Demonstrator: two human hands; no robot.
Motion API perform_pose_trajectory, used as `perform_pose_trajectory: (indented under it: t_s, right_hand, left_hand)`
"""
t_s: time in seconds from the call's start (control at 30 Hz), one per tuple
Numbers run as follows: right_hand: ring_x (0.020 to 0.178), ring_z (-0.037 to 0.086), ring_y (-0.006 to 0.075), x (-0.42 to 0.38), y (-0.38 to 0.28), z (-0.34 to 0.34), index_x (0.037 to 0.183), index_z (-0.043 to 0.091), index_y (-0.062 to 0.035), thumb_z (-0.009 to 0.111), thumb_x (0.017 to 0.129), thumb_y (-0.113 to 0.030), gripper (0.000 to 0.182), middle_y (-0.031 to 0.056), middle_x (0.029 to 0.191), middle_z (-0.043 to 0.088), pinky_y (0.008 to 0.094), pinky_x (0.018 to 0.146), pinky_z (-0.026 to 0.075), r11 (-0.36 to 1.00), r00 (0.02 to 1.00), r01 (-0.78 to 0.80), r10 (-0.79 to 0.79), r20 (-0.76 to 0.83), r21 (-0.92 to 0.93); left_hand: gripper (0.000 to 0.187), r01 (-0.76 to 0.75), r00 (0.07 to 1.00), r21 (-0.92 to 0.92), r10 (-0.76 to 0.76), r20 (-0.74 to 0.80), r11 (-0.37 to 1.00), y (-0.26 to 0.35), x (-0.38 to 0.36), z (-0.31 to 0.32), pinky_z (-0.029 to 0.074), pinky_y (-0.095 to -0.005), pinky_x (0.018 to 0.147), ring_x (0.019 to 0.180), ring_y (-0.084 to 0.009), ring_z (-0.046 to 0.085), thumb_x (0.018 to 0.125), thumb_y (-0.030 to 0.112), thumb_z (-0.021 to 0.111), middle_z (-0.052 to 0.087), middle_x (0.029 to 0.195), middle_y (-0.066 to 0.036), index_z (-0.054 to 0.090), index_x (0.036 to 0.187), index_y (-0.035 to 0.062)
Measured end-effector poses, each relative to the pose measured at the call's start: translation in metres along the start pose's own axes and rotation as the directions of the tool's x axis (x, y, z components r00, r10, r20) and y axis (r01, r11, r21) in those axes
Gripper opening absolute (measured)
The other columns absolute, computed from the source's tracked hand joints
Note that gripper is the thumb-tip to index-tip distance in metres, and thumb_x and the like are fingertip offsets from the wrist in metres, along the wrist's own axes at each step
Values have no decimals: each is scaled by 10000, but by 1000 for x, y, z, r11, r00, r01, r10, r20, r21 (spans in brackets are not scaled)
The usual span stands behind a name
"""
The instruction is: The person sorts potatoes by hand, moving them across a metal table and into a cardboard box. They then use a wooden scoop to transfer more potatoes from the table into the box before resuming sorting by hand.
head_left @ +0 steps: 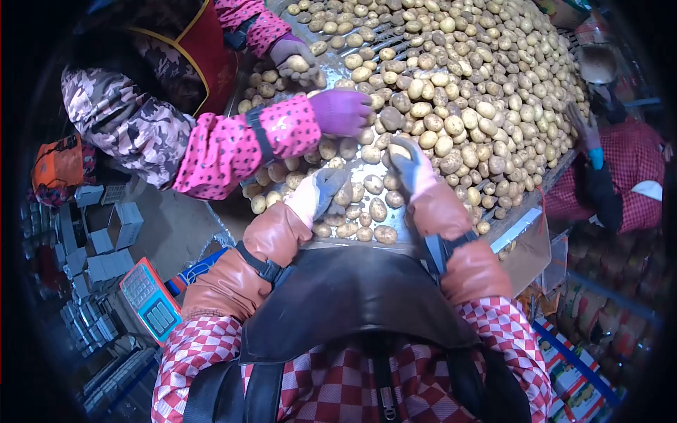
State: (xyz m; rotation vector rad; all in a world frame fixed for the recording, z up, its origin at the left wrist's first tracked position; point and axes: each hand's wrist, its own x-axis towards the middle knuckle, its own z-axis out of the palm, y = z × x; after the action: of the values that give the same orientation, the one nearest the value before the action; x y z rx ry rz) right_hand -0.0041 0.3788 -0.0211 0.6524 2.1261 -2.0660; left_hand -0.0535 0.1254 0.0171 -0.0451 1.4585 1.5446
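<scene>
Both my hands wear pale gloves with grey-blue fingers. My left hand (326,189) curls around a potato (344,194) at the near end of the metal sorting table (361,171). To its right, my right hand (408,166) has its fingers closed on another potato (400,151), beside the edge of the large heap. Several loose potatoes (378,209) lie on the metal between and below my hands. The heap of potatoes (465,92) spreads across the far and right side of the table.
At the left, a co-worker's purple-gloved hand (341,112) reaches close to mine; their other hand (296,62) holds a potato. Another person's hand (582,125) rests at the right edge. A scale (150,299) and grey boxes (106,240) stand at left, a cardboard box (529,250) at right.
</scene>
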Motion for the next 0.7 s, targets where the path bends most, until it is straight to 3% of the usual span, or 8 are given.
perform_pose_trajectory:
  t_s: [0.1,0.17,0.23,0.3,0.33,0.43,0.63,0.7]
  right_hand:
    - [1103,593,253,-58,-7,5,1349,530,-86,519,970,-234,407,122,1272,579,421,901,545,416,966,-250,47,254,874]
    - [1117,590,273,-85,-24,18,1365,500,-40,501,980,-231,430,128,1271,585,426,912,547,315,975,-219,98,198,924]
    - [1070,621,301,-103,-5,15,1378,502,-66,550,957,-263,467,166,1291,584,386,836,571,929,932,355,-360,-36,-104]
    - [975,632,297,-125,15,-7,1358,522,-114,578,936,-263,451,187,1246,590,345,685,576,980,972,159,-133,-192,124]
    - [933,627,290,-137,30,-32,1356,516,-130,588,928,-257,452,193,1223,592,330,623,561,847,989,93,-16,-149,523]
    - [831,609,267,-207,35,-122,1363,477,-131,612,927,-247,471,202,1166,594,310,515,535,176,992,-113,-36,121,978]
    - [1033,620,200,-315,146,-257,1384,487,-37,588,996,-203,433,105,1225,604,335,824,553,981,455,-178,11,-890,-80]
    - [955,619,171,-258,9,-152,1377,491,-11,602,989,-163,431,97,1156,624,275,775,531,861,562,159,323,-762,483]
  left_hand:
    - [330,90,924,-292,29,380,952,5,17,24,480,-245,568,650,-103,588,1038,347,521,635,837,-25,624,1107,41]
    - [367,-380,925,439,323,203,814,42,-7,71,489,-254,590,685,-93,594,1030,362,532,644,860,-8,637,1142,29]
    - [425,-380,924,446,354,143,810,41,-3,79,493,-262,615,720,-102,598,1014,395,552,656,856,-13,632,1175,11]
    - [361,-207,977,681,180,111,703,56,-3,76,525,-290,681,764,-174,645,974,354,612,676,855,-62,653,1147,40]
    - [350,-583,779,808,335,529,80,31,27,53,533,-362,818,903,-277,665,897,316,670,682,966,-106,656,1174,103]
    - [548,-652,563,672,370,739,-350,-1,23,4,415,-542,1012,1225,-373,506,809,340,735,539,1328,-151,572,1307,180]
    - [422,-132,736,990,665,129,-46,-16,3,-21,442,-507,981,1168,-393,533,821,293,727,574,1248,-176,637,1201,135]
    - [390,-106,737,994,672,72,11,-23,0,-14,441,-502,977,1159,-394,537,832,263,714,579,1250,-181,637,1197,147]
